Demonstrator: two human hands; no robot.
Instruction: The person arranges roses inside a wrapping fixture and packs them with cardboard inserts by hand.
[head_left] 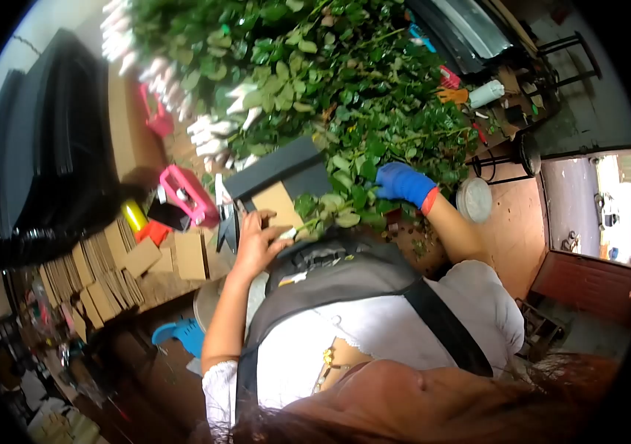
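Glossy oval leaves cover the leafy stems [343,219] at the surface's [159,287] near edge, beside flat tan cardboard [277,201]. The bare left hand [258,246] bends its fingers there; the right hand [404,185], blue-gloved, reaches into foliage. Whether either grip is clamped, I cannot tell.

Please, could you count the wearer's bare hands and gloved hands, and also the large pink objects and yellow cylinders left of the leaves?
Bare hand, the left: 1
Blue-gloved hand, the right: 1
Large pink objects: 2 (nearer one, farther one)
Yellow cylinder: 1
Total: 5
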